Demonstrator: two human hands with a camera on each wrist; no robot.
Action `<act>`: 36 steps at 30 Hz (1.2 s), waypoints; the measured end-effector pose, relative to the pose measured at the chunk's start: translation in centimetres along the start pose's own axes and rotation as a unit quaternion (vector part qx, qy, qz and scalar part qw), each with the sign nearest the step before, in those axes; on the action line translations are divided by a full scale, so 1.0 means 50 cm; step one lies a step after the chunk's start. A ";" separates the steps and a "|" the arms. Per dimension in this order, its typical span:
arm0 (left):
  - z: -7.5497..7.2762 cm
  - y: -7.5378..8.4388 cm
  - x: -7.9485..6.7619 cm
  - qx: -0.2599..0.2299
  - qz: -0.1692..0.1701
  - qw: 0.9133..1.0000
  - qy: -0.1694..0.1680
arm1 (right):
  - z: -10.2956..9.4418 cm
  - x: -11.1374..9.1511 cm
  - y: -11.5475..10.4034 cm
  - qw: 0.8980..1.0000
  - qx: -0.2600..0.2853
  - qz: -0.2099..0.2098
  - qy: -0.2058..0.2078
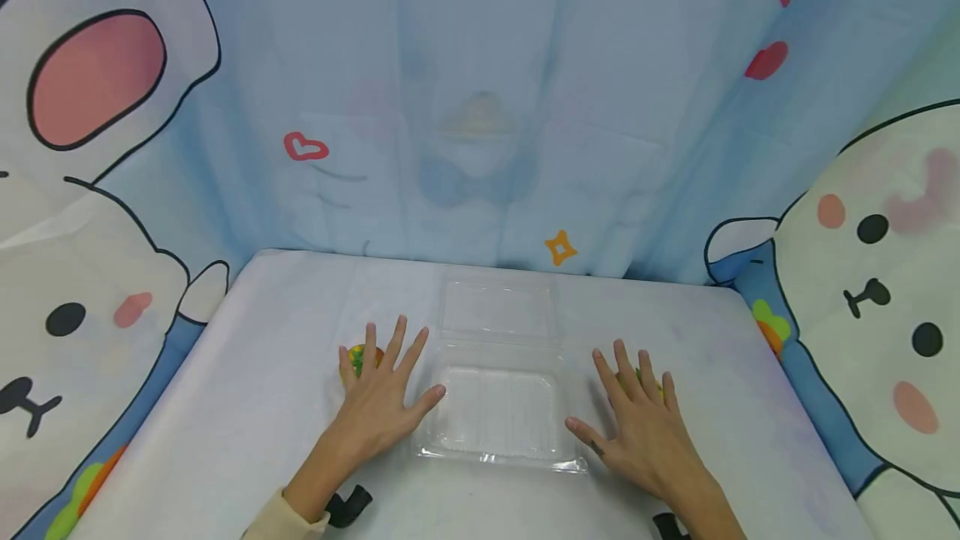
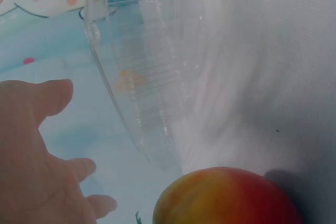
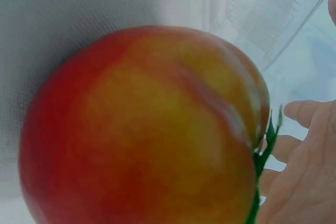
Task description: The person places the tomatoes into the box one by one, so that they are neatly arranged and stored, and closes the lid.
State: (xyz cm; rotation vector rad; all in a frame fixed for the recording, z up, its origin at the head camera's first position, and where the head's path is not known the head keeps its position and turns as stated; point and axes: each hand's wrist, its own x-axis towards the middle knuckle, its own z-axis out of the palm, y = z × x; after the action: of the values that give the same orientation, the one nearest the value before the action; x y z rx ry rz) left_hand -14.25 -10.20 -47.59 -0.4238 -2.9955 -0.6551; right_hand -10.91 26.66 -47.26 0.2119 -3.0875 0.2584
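A clear plastic clamshell box [image 1: 498, 411] lies opened on the table, its lid [image 1: 497, 311] folded back away from me. My left hand [image 1: 378, 407] is spread palm down left of the box, over a red-and-yellow tomato [image 1: 358, 358]. To the box's right, my right hand [image 1: 645, 436] spreads its fingers over a second tomato, mostly hidden from above. The left wrist view has the left tomato [image 2: 226, 198] below straight fingers [image 2: 79, 169]. Up close in the right wrist view, the right tomato [image 3: 142, 129] shows a green stem top [image 3: 265, 150]. Whether either palm touches its tomato, I cannot tell.
A white cloth covers the table [image 1: 247, 407]. Behind it hangs a blue curtain [image 1: 480, 107] with cartoon prints. Black wrist straps, one of them the left strap [image 1: 349, 507], show below the hands.
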 end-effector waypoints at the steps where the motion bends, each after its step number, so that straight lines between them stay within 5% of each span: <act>1: -0.001 0.001 0.000 -0.001 0.001 1.000 0.000 | -0.001 0.000 0.000 1.000 -0.001 0.000 0.000; 16: -0.019 0.012 -0.009 -0.096 0.027 0.995 -0.012 | -0.017 -0.016 0.013 1.000 0.002 0.006 -0.004; 23: -0.027 0.026 -0.020 -0.162 0.056 0.985 -0.033 | -0.024 -0.023 0.020 1.000 0.009 0.018 -0.007; 36: -0.010 0.026 -0.047 -0.249 0.024 0.962 -0.106 | -0.027 -0.045 0.036 0.998 0.008 0.047 -0.045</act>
State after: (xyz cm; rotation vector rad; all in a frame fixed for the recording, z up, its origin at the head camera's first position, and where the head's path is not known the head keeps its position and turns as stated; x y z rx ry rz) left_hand -11.66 -9.85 -46.86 -0.6202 -2.9663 -1.4531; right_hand -8.89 28.94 -46.33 0.0799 -3.1896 0.2846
